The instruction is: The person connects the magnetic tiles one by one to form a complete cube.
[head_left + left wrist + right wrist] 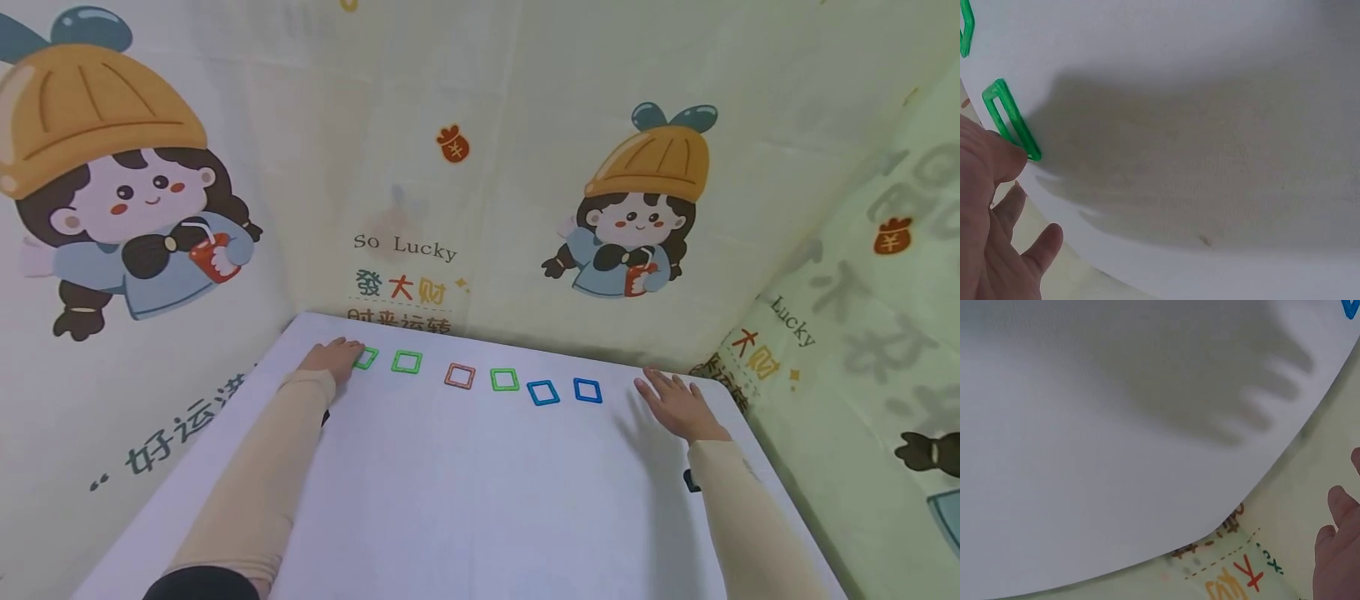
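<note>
Six small hollow square frames lie in an uneven row along the far part of the white table. At the left end, my left hand pinches the edge of a green square frame between thumb and finger; the other fingers spread away from it. To its right come another green frame, an orange frame, a third green frame and two blue frames, one tilted and one straighter. Past the last blue frame, my right hand hovers with fingers spread, holding nothing.
The white table ends at a rounded far edge against a cream cloth printed with cartoon figures and lettering. The same cloth hangs at both sides. Shadows of both hands fall on the tabletop.
</note>
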`<state>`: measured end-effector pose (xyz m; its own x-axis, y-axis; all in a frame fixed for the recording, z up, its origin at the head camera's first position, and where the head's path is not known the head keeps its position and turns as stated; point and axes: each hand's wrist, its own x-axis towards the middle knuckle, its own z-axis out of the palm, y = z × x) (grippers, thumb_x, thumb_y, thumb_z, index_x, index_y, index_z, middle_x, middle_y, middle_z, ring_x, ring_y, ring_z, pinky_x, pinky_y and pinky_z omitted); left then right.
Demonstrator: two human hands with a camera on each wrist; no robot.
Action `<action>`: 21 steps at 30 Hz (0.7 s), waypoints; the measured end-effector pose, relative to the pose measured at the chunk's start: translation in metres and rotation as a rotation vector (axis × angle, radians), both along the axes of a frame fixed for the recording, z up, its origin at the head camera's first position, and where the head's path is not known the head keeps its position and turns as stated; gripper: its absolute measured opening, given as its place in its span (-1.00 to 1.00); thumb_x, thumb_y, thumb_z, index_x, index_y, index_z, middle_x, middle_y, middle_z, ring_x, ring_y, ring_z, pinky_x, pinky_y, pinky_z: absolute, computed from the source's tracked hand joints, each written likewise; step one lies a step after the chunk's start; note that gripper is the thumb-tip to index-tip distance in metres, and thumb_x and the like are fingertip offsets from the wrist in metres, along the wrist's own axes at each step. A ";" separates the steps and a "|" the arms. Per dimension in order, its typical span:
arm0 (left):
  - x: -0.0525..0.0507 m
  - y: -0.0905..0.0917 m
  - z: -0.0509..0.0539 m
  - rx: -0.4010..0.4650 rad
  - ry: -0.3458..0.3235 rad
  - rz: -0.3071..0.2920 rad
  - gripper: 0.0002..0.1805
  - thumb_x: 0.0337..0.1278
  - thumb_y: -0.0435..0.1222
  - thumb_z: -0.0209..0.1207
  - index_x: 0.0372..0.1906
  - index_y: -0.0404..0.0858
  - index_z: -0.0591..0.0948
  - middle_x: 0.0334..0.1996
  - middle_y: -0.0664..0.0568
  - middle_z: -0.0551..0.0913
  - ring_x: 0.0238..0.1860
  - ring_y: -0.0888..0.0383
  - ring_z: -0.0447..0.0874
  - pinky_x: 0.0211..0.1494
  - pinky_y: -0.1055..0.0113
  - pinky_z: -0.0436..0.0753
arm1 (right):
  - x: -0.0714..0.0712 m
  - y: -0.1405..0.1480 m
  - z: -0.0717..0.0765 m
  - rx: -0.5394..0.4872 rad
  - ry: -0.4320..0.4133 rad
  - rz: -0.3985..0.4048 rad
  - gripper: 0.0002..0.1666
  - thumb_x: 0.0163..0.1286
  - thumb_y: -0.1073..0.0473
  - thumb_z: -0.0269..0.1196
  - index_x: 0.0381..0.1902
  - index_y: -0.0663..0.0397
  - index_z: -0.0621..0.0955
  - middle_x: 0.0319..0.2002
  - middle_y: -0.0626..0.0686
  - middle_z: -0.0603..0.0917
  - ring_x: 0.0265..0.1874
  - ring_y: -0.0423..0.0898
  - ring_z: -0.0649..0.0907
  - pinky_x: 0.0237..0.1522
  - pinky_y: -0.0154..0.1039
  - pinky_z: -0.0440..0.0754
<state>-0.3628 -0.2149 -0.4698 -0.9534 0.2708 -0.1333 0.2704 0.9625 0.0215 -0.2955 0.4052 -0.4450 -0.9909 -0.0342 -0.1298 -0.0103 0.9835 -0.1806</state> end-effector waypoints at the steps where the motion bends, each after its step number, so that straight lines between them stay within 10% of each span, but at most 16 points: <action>1: 0.002 0.000 0.000 0.000 0.010 -0.005 -0.49 0.54 -0.44 -0.10 0.50 -0.38 0.35 0.50 -0.29 0.36 0.54 -0.32 0.21 0.49 -0.30 0.28 | -0.001 -0.001 -0.003 0.003 0.001 0.006 0.12 0.55 -0.54 -0.43 0.62 0.26 0.09 0.56 0.47 0.09 0.53 0.54 0.00 0.51 0.45 -0.22; 10: 0.002 -0.002 0.002 -0.008 0.052 -0.043 -0.52 0.48 -0.46 -0.02 0.43 -0.34 0.46 0.40 -0.28 0.48 0.46 -0.31 0.34 0.47 -0.25 0.33 | -0.001 -0.005 -0.012 0.003 -0.008 0.011 0.07 0.58 -0.49 -0.40 0.60 0.27 0.14 0.54 0.47 0.16 0.53 0.53 0.05 0.49 0.48 -0.17; 21: -0.009 0.005 0.002 0.098 -0.099 -0.134 -0.59 0.10 -0.39 0.25 0.11 -0.28 0.72 0.03 -0.11 0.69 0.00 -0.05 0.58 0.24 -0.08 0.55 | -0.008 -0.011 -0.025 -0.029 -0.027 0.035 -0.03 0.63 -0.42 -0.35 0.61 0.20 0.15 0.57 0.41 0.13 0.55 0.50 0.02 0.49 0.47 -0.23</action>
